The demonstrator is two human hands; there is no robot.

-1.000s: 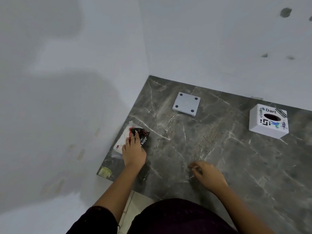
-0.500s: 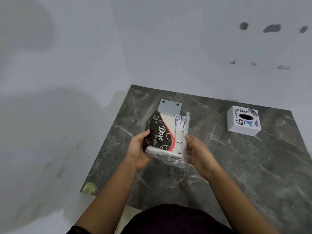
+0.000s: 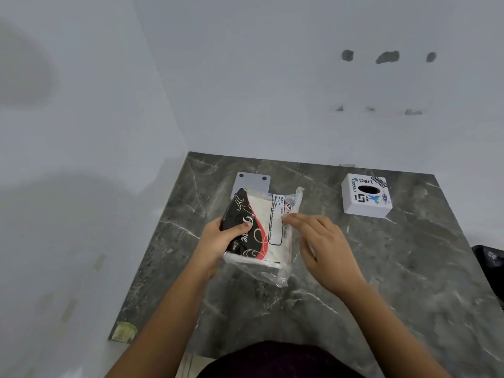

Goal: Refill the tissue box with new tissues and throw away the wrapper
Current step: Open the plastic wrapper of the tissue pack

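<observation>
A tissue pack [image 3: 261,230] in clear plastic wrap with a black, red and cream print is held above the dark marble counter [image 3: 381,268]. My left hand [image 3: 218,241] grips its left side, thumb on the black print. My right hand [image 3: 321,246] is at the pack's right edge, fingertips touching the clear wrapper, fingers spread. The white tissue box [image 3: 365,197], with stickers and an oval slot on top, stands at the back right, apart from both hands. Its white lid plate [image 3: 253,182] lies flat behind the pack, partly hidden by it.
White walls bound the counter on the left and at the back. A dark object [image 3: 491,263] shows at the right edge. A small yellowish sticker [image 3: 124,331] sits at the counter's front left corner.
A second ago my left hand rested on the pack lying by the left wall. It has lifted the pack to the middle, and my right hand has come up to its right edge.
</observation>
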